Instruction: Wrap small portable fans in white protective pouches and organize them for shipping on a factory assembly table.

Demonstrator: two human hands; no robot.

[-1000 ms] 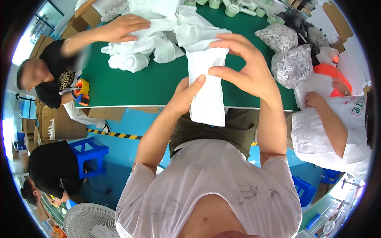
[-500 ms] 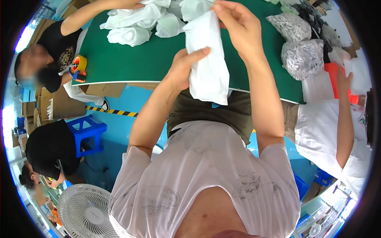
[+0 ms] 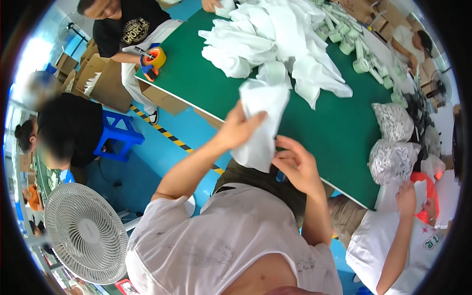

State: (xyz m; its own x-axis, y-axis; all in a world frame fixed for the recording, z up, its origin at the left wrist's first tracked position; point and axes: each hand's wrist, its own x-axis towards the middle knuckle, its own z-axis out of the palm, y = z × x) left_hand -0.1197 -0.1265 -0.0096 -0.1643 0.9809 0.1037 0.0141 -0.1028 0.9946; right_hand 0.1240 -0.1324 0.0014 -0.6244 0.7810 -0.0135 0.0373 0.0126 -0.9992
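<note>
A white soft plastic bag, long and narrow, hangs over the near edge of the green table. My left hand is closed on its left side, thumb across the front. What the bag contains is hidden. Close to the bag's lower right edge, my right hand has its fingers loosely bent and apart, holding nothing visible. Beyond the bag lies a heap of similar white wrapped bags, and one pale green roll-shaped piece sits at its near side.
Pale green tubular parts spread along the far right. Two clear bags of white loops lie at the right edge. An orange tape dispenser is by a co-worker at left. Another co-worker's hand is at right. A fan stands behind left.
My right hand has come down from the bag's top to beside its lower edge. My left hand still grips the bag. The view has turned, showing more of the heap.
</note>
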